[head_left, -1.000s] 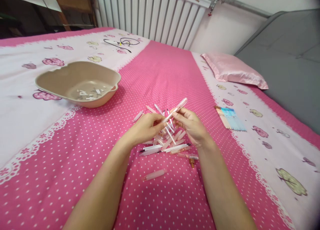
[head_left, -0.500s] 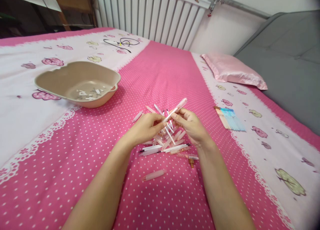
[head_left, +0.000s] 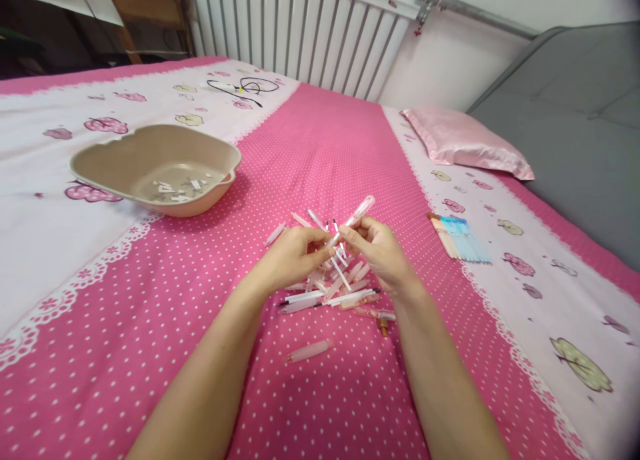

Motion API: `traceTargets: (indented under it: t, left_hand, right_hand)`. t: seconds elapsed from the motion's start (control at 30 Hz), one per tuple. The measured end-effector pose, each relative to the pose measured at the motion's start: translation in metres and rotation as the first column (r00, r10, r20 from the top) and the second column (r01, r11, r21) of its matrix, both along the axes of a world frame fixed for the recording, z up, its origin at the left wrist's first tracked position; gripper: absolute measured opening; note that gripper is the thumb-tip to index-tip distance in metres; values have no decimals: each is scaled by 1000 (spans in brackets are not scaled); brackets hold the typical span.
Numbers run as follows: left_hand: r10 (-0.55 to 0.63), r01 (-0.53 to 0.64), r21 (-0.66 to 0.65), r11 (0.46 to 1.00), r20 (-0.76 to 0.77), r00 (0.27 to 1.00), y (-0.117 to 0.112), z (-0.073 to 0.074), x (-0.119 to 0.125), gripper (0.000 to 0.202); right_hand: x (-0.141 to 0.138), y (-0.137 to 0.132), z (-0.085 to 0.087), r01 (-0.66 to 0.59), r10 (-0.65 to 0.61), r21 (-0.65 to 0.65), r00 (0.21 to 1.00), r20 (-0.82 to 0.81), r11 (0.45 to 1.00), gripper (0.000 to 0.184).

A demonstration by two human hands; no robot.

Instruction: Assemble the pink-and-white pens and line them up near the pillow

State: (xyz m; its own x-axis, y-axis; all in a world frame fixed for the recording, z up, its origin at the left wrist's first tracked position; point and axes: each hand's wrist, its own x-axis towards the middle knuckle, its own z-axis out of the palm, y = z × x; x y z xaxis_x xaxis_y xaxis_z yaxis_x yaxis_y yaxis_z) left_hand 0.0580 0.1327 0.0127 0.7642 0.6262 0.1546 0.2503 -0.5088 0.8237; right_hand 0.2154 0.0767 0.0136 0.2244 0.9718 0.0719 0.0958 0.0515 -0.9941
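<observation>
Pale pink pen (head_left: 361, 210) held aslant, long axis rising toward far right

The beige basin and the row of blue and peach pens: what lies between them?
The head view shows the left hand, the right hand, the pink pen they hold, and loose pen parts.

Pink pen (head_left: 361, 209), beige basin (head_left: 135, 157), white-dotted pink bedspread (head_left: 320, 407)
</observation>
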Motion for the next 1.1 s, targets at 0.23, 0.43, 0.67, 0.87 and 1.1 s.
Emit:
traceTargets:
  t: [0.23,0.43,0.67,0.87,1.1]
  left_hand:
    - [-57,56,-67,996,-8,998,-2,7,-2,28]
    - [-74,74,-117,990,0,997,-5,9,-2,25]
    - [-117,118,-102,988,9,993,-4,6,0,23]
    - [-137,138,-110,984,12,990,-5,8,0,22]
    - [-105,110,-101,989,57,993,-3,7,-2,28]
  right_hand:
    - [4,-4,3,-100,106,49,983,-149,994,44]
    - [6,-2,0,-90,100,62,977,-188,994,43]
    - [3,1,0,57,-45,62,983,-178,996,42]
    - [2,-1,2,59,-51,53,989,-138,997,45]
    - [4,-4,3,-129,151,113,964,-221,985,47]
